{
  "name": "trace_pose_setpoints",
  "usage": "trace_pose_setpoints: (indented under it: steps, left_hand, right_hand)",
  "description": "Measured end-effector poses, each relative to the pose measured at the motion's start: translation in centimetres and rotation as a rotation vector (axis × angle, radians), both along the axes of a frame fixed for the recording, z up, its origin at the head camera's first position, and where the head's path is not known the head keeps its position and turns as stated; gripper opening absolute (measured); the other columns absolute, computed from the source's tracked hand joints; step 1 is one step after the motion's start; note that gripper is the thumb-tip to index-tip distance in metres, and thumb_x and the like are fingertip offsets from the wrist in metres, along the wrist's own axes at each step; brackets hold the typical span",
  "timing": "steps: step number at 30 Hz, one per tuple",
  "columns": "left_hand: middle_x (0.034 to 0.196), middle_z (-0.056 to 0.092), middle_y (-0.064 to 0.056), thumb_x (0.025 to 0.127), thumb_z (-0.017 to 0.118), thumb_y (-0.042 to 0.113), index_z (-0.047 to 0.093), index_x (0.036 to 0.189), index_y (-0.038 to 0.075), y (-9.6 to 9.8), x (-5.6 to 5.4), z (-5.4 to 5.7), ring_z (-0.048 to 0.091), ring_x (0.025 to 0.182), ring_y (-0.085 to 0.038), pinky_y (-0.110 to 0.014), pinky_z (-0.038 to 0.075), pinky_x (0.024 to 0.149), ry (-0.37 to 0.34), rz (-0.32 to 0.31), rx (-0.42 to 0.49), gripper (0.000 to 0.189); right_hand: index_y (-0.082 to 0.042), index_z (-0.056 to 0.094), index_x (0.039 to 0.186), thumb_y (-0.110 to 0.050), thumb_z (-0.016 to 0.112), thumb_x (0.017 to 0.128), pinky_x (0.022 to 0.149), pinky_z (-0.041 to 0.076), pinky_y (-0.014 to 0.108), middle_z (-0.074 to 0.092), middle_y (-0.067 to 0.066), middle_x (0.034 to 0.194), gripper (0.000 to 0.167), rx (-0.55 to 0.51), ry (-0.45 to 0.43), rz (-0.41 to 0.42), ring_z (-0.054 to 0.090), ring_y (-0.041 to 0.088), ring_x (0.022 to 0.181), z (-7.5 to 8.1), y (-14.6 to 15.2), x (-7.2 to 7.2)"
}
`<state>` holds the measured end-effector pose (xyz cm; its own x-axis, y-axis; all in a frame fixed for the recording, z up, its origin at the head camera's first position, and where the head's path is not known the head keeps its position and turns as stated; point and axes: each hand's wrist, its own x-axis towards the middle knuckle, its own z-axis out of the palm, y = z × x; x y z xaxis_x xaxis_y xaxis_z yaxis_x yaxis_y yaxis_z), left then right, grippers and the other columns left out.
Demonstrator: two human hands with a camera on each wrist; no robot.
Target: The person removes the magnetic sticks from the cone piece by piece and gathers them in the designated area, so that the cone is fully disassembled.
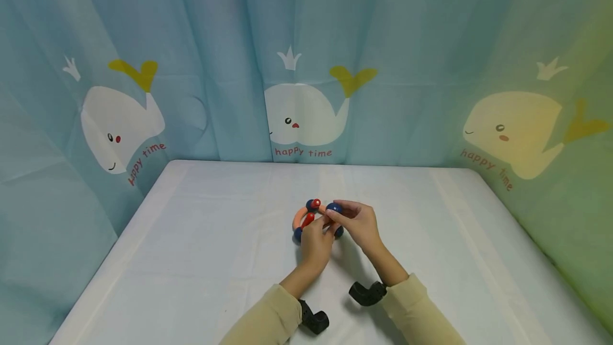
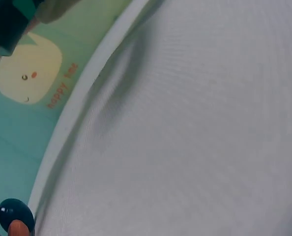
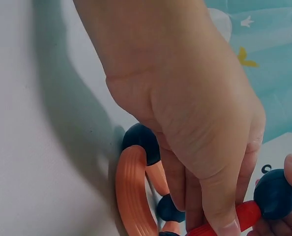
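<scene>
My right hand pinches a dark blue ball. Close beside it, the left hand grips a red rod, whose tip meets that ball in the right wrist view. Beneath both hands lies a ring of orange curved rods joined by blue balls; part of it is hidden behind the left hand. Red rods stick up from the ring. In the left wrist view, a blue ball with a fingertip on it shows at the lower left corner.
A white-covered table lies under the hands. Behind and beside it hangs a blue-green curtain with printed whales. Black wrist devices sit at both cuffs.
</scene>
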<state>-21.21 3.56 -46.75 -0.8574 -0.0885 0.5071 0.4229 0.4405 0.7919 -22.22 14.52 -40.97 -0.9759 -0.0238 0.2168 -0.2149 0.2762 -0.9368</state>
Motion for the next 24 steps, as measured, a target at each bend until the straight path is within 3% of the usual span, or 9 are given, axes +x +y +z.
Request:
trace_pose_setpoints:
  steps: [6,11,17,24]
  left_hand:
    - [0.075,0.068,0.000,0.083,0.068,0.013,0.069,0.093,0.007,0.0,0.1,0.2,0.050,0.052,0.002,-0.014,0.042,0.048,-0.016,-0.010,-0.016,0.011]
    - [0.073,0.067,-0.001,0.083,0.068,0.013,0.069,0.098,0.005,-0.2,0.2,0.2,0.054,0.055,0.001,-0.014,0.044,0.050,-0.040,-0.015,-0.002,0.017]
    - [0.087,0.069,-0.008,0.081,0.070,0.013,0.069,0.101,0.002,-0.7,0.6,0.2,0.061,0.059,-0.003,-0.016,0.048,0.056,0.016,-0.005,-0.035,0.023]
    - [0.088,0.069,-0.007,0.081,0.070,0.015,0.069,0.101,0.002,-0.9,1.0,0.4,0.063,0.066,-0.005,-0.020,0.049,0.061,0.043,-0.012,-0.049,0.024]
  right_hand:
    - [0.004,0.066,0.105,-0.022,0.074,0.079,0.073,0.049,0.020,0.067,0.013,0.095,0.038,-0.103,0.006,-0.113,0.063,0.010,0.082,0.7,0.6,-0.4]
    - [0.004,0.066,0.106,-0.024,0.074,0.079,0.074,0.049,0.023,0.067,0.014,0.095,0.039,-0.091,-0.012,-0.109,0.063,0.012,0.082,0.9,1.0,-1.1]
    - [0.003,0.065,0.109,-0.028,0.074,0.079,0.075,0.048,0.021,0.066,0.015,0.101,0.044,-0.025,-0.063,-0.176,0.061,0.012,0.086,-0.8,2.4,-3.1]
    - [0.006,0.063,0.111,-0.023,0.075,0.078,0.072,0.046,0.018,0.063,0.019,0.105,0.045,0.013,-0.106,-0.218,0.059,0.018,0.091,-2.4,4.1,-4.6]
